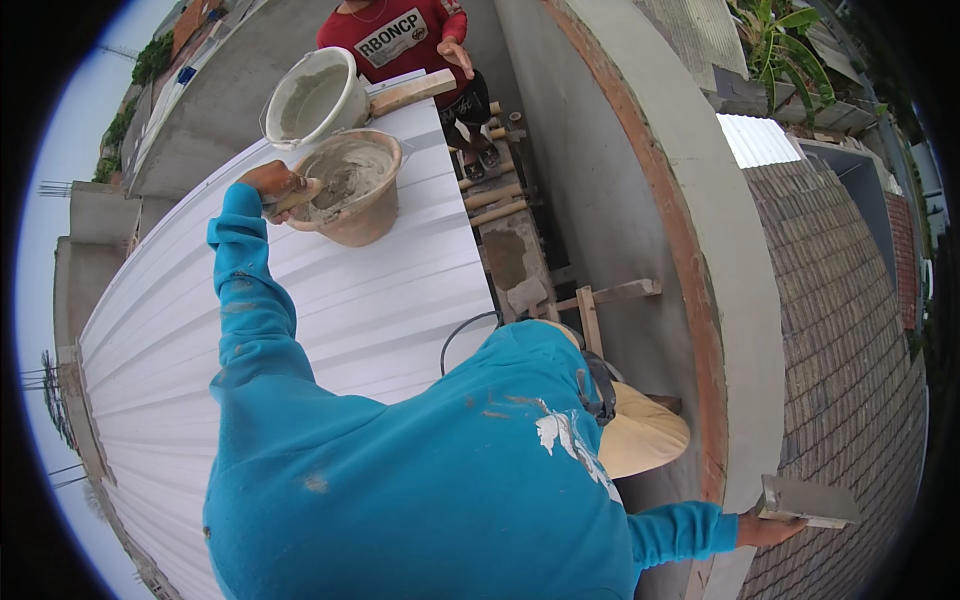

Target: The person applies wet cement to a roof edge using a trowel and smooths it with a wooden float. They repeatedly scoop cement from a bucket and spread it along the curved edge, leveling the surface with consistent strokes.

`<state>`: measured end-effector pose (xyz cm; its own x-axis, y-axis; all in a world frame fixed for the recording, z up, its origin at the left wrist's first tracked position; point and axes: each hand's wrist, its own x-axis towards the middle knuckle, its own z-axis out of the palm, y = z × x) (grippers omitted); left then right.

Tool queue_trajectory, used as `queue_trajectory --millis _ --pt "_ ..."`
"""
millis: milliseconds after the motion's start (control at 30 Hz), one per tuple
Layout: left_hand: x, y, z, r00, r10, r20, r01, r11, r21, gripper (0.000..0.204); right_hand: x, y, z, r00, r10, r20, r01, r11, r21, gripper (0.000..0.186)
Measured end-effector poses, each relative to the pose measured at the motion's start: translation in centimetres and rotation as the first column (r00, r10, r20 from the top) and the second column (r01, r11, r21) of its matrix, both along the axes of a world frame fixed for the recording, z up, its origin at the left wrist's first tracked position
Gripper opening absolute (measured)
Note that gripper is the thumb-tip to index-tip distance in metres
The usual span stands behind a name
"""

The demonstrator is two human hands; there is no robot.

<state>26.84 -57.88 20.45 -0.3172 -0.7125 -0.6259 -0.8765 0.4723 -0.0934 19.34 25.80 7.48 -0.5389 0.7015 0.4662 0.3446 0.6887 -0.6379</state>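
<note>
My left hand [272,180] is closed round the light wooden handle of a mortar-smeared tool [298,200], whose working end I cannot make out. It is at the near-left rim of a brownish bucket [365,222] with wet grey mortar [350,175] inside. Far to the lower right, my right hand [770,530] grips a flat, rectangular grey piece [808,500] from below. That piece is over the top edge of a plastered wall [750,420], beside a tiled roof; its exact kind is not clear.
A pale bucket [315,100] of grey mix stands behind the brown one on white corrugated roofing [400,300]. Close by lies a wood plank [412,92]. Someone in a red shirt [400,40] stands beyond. Bamboo scaffolding [495,205] crosses the deep gap by the wall.
</note>
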Motion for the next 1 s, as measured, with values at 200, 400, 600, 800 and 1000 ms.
queue_trajectory --millis 200,400,600,800,1000 --pt "4.0 -1.5 -0.1 0.900 0.363 -0.241 -0.285 0.909 0.305 0.043 -0.1 -1.5 0.6 0.992 -0.057 0.111 0.050 0.997 0.065 0.094" --pt "5.4 -2.1 -0.9 0.752 0.580 -0.313 -0.365 0.762 0.535 0.040 -1.6 -1.0 0.4 0.996 0.074 -0.041 -0.075 0.997 -0.022 0.087" --pt "7.4 -2.2 -3.9 0.434 0.837 -0.332 -0.387 0.506 0.771 0.035 -2.3 -1.0 -0.6 0.963 0.188 -0.191 -0.201 0.978 -0.052 0.082" --pt "6.8 0.1 -6.9 0.172 0.980 -0.096 -0.099 0.114 0.989 0.035 -2.3 -0.9 -0.6 0.981 0.174 -0.084 -0.164 0.981 0.106 0.080" --pt "1.3 4.8 -9.9 -0.390 0.920 0.047 0.156 0.016 0.988 0.025 -1.2 -1.5 1.1 0.991 0.083 -0.105 -0.086 0.996 -0.024 0.082"
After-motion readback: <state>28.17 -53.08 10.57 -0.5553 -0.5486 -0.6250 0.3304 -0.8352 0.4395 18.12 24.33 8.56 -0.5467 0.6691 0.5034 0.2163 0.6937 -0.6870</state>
